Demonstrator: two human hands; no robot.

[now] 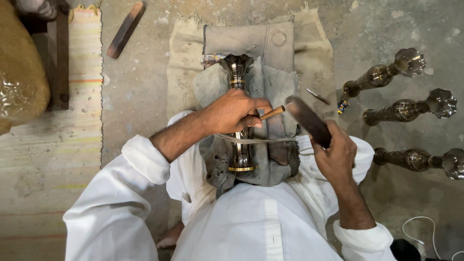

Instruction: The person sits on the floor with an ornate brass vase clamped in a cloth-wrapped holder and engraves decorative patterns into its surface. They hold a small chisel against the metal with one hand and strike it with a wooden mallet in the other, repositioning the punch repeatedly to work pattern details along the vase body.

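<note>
Our left hand (235,113) is curled tight around a small chisel (271,113) over the brass vase (240,116); our right hand (333,152) is clamped on a raised wooden mallet (307,120).

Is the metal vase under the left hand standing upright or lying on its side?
Lying on its side. The metal vase rests lengthwise on grey cloth across the lap, flared mouth pointing away, with the left hand pressing on it.

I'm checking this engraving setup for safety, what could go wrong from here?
1. The dark wooden mallet block in the right hand is raised close to the left hand, which pinches a thin wooden-handled chisel; a missed blow could hit the fingers.
2. The dark fluted metal vase lies on loose grey cloth; it may roll under a strike.
</note>
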